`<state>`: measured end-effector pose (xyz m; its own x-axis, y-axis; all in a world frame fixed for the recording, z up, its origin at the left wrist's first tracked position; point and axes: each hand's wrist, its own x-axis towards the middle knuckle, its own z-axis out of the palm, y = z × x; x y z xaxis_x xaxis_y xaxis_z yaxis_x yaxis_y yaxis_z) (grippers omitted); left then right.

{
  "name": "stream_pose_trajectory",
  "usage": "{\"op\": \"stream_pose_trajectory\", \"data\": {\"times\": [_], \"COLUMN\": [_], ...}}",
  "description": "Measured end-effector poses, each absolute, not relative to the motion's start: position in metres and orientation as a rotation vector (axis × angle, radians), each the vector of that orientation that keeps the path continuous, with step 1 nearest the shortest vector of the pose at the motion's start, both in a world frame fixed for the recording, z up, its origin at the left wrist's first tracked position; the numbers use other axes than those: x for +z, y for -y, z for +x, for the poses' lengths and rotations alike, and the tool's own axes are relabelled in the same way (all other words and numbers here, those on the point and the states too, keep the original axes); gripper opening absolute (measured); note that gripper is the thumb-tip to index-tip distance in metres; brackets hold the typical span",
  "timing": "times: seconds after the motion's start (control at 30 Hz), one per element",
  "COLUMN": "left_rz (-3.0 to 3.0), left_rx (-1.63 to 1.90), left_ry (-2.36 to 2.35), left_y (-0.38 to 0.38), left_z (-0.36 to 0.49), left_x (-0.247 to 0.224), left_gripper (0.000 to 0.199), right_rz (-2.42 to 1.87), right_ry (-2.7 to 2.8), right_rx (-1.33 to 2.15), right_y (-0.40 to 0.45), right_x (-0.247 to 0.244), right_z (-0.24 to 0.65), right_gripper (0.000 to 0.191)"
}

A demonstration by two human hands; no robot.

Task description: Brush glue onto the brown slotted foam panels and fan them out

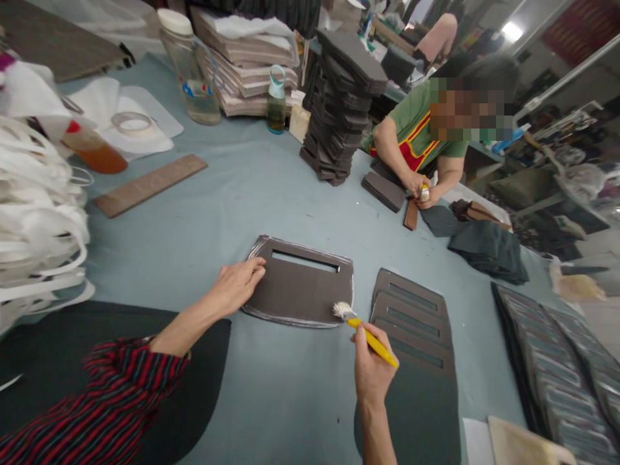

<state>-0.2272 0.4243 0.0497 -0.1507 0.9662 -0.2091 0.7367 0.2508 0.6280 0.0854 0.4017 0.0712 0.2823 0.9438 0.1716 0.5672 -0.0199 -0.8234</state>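
A dark brown-grey panel with a long slot near its far edge lies flat on the blue-grey table cover. White, glue-like streaks run along its borders. My left hand rests on the panel's left side, fingers stretched out and touching its edge. In my right hand is a brush with a yellow handle, gripped between thumb and fingers. Its white-coated bristles are at the panel's near right corner. Just to the right, overlapping slotted panels lie on a dark green sheet.
A co-worker in green works at the far right. Tall dark stacks, a bottle and a large jar stand at the back. A brown strip and white bands lie left; rows of slotted panels lie right.
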Motion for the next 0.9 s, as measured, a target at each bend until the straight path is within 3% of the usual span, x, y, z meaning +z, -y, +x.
{"op": "stream_pose_trajectory", "data": {"times": [0.27,0.4,0.6,0.9], "left_rz": [2.012,2.033,2.008,2.048], "left_rx": [0.229,0.235,0.296,0.256], "left_ry": [-2.13,-2.14,-2.166,-2.166], "left_y": [-0.379,-0.377,-0.378,-0.376], "left_z": [-0.117,-0.115,-0.116,-0.117], "left_x": [0.035,0.034,0.034,0.032], "left_gripper": [0.041,0.042,0.04,0.04], "right_rz": [-1.281,-1.393,-1.752,-1.282], "right_ry": [1.534,1.52,1.237,1.581], "right_rx": [0.954,0.878,0.376,0.772], "right_y": [-0.461,-0.471,-0.484,-0.492], "right_x": [0.06,0.049,0.059,0.047], "right_z": [-0.091,-0.064,0.045,-0.1], "right_gripper": [0.018,0.021,0.026,0.021]}}
